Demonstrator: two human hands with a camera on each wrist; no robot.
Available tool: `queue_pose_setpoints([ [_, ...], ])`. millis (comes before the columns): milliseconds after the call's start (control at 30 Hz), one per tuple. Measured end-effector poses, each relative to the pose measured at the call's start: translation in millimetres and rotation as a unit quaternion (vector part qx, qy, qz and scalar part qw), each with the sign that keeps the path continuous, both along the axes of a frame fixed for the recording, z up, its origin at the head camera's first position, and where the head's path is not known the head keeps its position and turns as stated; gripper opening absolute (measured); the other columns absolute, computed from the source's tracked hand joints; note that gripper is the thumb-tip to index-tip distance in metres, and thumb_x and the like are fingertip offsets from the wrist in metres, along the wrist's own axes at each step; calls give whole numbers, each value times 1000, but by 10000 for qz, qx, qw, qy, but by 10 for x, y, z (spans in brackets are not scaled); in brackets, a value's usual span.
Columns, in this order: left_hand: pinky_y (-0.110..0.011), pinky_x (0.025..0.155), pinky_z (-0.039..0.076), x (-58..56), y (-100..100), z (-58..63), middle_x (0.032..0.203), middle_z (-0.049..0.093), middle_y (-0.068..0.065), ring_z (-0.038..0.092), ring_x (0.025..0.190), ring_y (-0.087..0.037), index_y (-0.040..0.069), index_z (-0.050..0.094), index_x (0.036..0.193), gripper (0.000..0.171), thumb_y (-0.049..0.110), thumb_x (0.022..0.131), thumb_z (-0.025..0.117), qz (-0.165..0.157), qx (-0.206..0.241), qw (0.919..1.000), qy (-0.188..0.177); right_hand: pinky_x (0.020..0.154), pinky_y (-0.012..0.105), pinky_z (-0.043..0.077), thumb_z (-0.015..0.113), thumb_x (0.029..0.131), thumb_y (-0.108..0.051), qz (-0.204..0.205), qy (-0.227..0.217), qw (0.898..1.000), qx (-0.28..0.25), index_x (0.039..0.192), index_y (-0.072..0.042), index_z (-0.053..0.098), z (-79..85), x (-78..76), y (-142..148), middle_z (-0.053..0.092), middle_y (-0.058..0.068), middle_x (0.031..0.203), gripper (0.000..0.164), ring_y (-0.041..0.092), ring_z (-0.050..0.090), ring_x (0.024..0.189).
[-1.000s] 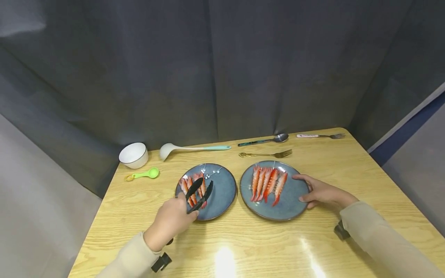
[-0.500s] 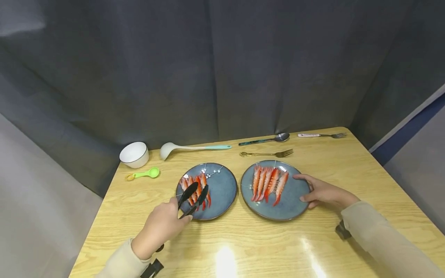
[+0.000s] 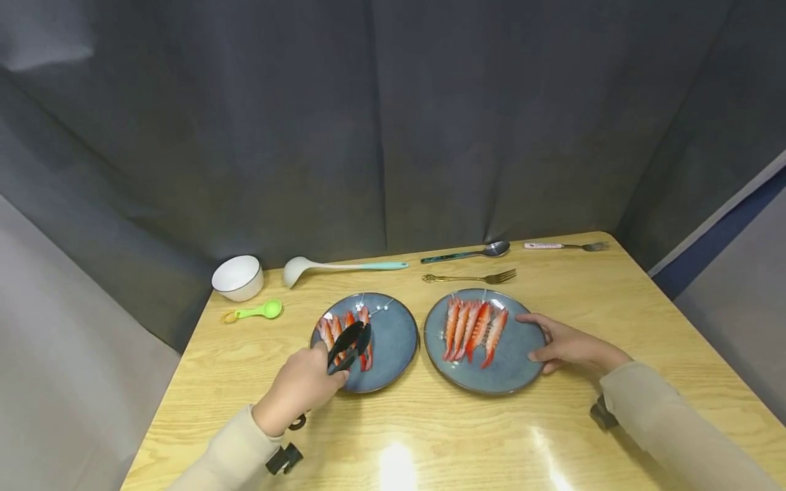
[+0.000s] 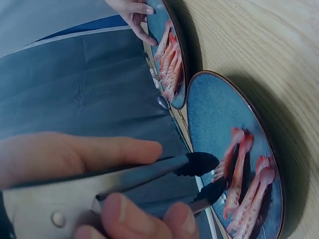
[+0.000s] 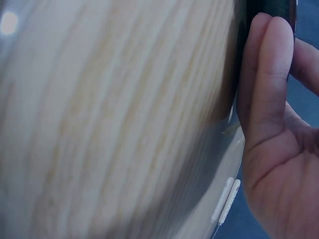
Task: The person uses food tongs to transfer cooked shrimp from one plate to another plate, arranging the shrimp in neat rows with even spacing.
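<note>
My left hand grips black-tipped metal tongs over the left blue plate. Several red-and-white shrimp lie side by side on that plate's left half. In the left wrist view, the tong tips are close around the end of one shrimp; whether they clamp it I cannot tell. My right hand pinches the right rim of the other blue plate, thumb on top and fingers underneath. A row of several shrimp lies on it.
Behind the plates lie a ladle, a dark-handled spoon, a gold fork and a white-handled fork. A white bowl and green measuring spoons stand at the left. A dark curtain hangs behind the table.
My left hand shifted left and toward me with the tongs, then back right. The tong tips, spread earlier, are now nearer together. The right hand stays on its plate.
</note>
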State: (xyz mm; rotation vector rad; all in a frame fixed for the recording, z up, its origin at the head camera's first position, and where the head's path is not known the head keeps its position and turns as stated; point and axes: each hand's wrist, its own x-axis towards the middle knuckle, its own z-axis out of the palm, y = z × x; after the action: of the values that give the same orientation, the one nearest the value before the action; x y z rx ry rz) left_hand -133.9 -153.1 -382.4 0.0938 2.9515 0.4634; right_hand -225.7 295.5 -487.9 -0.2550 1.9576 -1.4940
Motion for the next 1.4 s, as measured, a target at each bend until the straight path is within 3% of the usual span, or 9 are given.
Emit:
queue_pose_setpoints([
  [300,-29,48,35,-15,-17,6,66,49,-4,46,56,-17,5,52,84,36,38,75,65,-189,274,9994,39,57,43,48,63,77,-2,-8,-32,10000,-23,139,-12,6,1,7,1,12,34,125,85,24,57,64],
  [467,-28,46,33,-34,82,64,61,46,0,42,52,-14,12,48,72,32,40,75,64,-415,454,9981,52,57,43,48,64,77,-2,9,8,10000,-10,139,-12,6,14,-4,-4,10,34,126,85,24,56,64],
  [667,-27,43,30,-89,410,153,56,41,1,37,47,-13,11,49,74,31,39,76,63,-1028,629,9925,196,59,45,47,64,77,-3,-1,14,10000,-9,138,-14,8,5,-27,13,4,28,129,84,25,56,66],
  [933,-26,45,36,-126,999,223,62,49,1,45,52,-12,11,51,83,32,40,76,63,-1679,804,9825,-25,60,45,47,63,78,-3,120,-112,9997,-161,139,-14,5,-6,-19,30,5,30,130,85,24,57,67],
  [1133,-25,46,36,-182,1364,142,63,48,4,45,52,-10,13,51,86,34,44,77,60,-1996,737,9763,-388,59,44,48,62,78,-1,176,-142,9993,-289,139,-18,2,-10,-15,45,9,29,131,87,23,57,67],
  [1267,-25,44,34,-223,1490,57,60,46,4,41,50,-10,15,50,81,32,45,77,59,-2038,683,9758,-415,58,43,48,62,78,-1,190,-138,9993,-305,139,-20,1,-12,-12,26,27,30,124,88,24,58,68],
  [1400,-26,46,35,-260,1552,-14,62,46,3,42,52,-11,15,49,79,32,45,77,59,-2000,611,9772,-370,58,43,48,63,77,-2,61,-190,9995,-236,139,-21,2,-10,-15,20,34,29,119,89,25,58,67],
])
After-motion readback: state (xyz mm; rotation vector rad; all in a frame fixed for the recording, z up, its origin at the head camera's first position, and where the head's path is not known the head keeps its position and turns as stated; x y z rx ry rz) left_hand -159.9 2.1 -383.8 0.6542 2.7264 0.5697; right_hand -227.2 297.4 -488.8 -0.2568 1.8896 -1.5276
